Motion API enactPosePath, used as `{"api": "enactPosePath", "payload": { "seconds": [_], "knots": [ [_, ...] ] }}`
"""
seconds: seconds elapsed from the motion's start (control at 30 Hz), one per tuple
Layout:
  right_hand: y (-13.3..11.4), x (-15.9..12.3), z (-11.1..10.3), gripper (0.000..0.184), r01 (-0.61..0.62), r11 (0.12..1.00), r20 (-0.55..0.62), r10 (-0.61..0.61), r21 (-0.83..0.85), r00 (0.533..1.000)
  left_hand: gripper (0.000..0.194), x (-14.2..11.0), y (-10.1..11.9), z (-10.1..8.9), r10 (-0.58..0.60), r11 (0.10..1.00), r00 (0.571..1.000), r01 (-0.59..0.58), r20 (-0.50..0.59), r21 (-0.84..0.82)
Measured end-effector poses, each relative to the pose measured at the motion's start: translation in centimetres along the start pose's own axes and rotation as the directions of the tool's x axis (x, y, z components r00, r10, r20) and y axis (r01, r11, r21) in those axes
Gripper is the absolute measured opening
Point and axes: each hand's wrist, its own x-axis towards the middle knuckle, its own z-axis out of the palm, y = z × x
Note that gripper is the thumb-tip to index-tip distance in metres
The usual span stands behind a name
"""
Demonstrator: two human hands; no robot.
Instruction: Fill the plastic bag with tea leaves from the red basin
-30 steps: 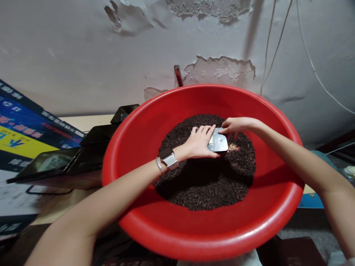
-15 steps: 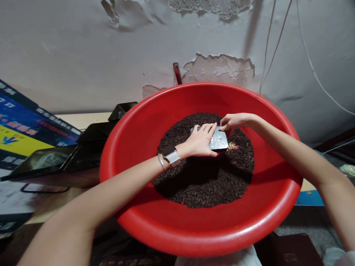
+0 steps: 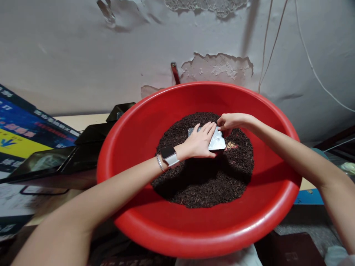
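Note:
A flat, rectangular silver-topped box (image 3: 217, 142) with dark sides is over a bed of dark, dry tea-like leaves (image 3: 199, 190) in a large red basin (image 3: 199, 236). My left hand (image 3: 201, 141) spans the top of the box, its thumb at the near edge, holding it. At the far right corner, the curled fingers of my right hand (image 3: 227, 122) grip the box's edge; their tips are partly hidden. A small yellowish, reddish patch (image 3: 231, 146) shows on the leaves right of the box. A dark-faced watch (image 3: 169, 156) is on my left wrist.
Dark trays or bins (image 3: 66, 162) stand left of the basin, beside a printed blue and yellow panel (image 3: 24, 136). Behind is a wall (image 3: 124, 62) with peeling paint and a hanging cord (image 3: 312, 66). A dark reddish-brown box (image 3: 299, 249) sits at lower right.
The view has shifted slightly. Both hands stay on the silver-topped box, with almost no movement relative to the basin.

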Motion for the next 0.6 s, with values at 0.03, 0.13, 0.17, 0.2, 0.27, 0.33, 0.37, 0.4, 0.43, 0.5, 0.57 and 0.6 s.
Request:
{"api": "enactPosePath", "payload": {
  "seconds": [0.03,0.13,0.17,0.2,0.27,0.33,0.37,0.4,0.43,0.5,0.57,0.6],
  "knots": [
    [0.0,0.1,0.0,0.024,0.006,1.000,-0.005,-0.006,-0.010,1.000,0.106,0.1,0.0,0.0,0.001,1.000,1.000,-0.001,0.009,0.002],
    [0.2,0.0,0.2,0.020,0.019,0.999,-0.050,-0.022,-0.050,0.999,0.107,0.4,-0.1,-0.3,0.007,1.000,1.000,-0.007,0.031,-0.013],
    [0.2,-0.2,0.2,0.018,0.029,0.997,-0.078,-0.034,-0.072,0.996,0.109,0.5,-0.2,-0.6,0.006,1.000,0.999,-0.005,0.045,-0.028],
    [0.1,-0.3,0.4,0.018,0.045,0.994,-0.100,-0.055,-0.101,0.993,0.110,0.6,-0.3,-0.9,0.007,0.999,0.998,-0.003,0.067,-0.051],
    [-0.2,-0.8,0.8,0.032,0.080,0.984,-0.099,-0.096,-0.158,0.990,0.107,0.6,-0.9,-1.8,0.023,0.992,0.992,-0.006,0.126,-0.129],
    [-0.4,-1.2,1.4,0.066,0.082,0.973,-0.049,-0.095,-0.216,0.994,0.088,0.4,-1.9,-2.7,0.031,0.976,0.985,0.008,0.172,-0.220],
    [-0.5,-1.3,1.7,0.087,0.073,0.967,-0.033,-0.083,-0.242,0.996,0.076,0.2,-2.5,-3.1,0.001,0.968,0.982,0.046,0.188,-0.248],
    [-0.4,-1.4,2.0,0.106,0.071,0.962,-0.029,-0.082,-0.265,0.996,0.066,0.0,-3.1,-3.5,-0.064,0.962,0.976,0.116,0.210,-0.247],
    [-0.2,-1.3,2.3,0.120,0.085,0.955,-0.036,-0.099,-0.283,0.994,0.061,-0.3,-3.7,-3.9,-0.157,0.953,0.959,0.210,0.237,-0.217],
    [0.2,-1.0,3.0,0.132,0.170,0.937,-0.049,-0.194,-0.305,0.980,0.061,-0.8,-4.7,-4.4,-0.358,0.913,0.889,0.397,0.287,-0.093],
    [0.6,-0.6,3.7,0.131,0.291,0.904,-0.056,-0.324,-0.315,0.945,0.060,-1.2,-5.4,-4.9,-0.484,0.870,0.828,0.492,0.283,0.048],
    [0.7,-0.5,4.1,0.126,0.345,0.882,-0.070,-0.385,-0.322,0.920,0.058,-1.4,-5.7,-5.1,-0.513,0.857,0.818,0.506,0.259,0.098]
  ]
}}
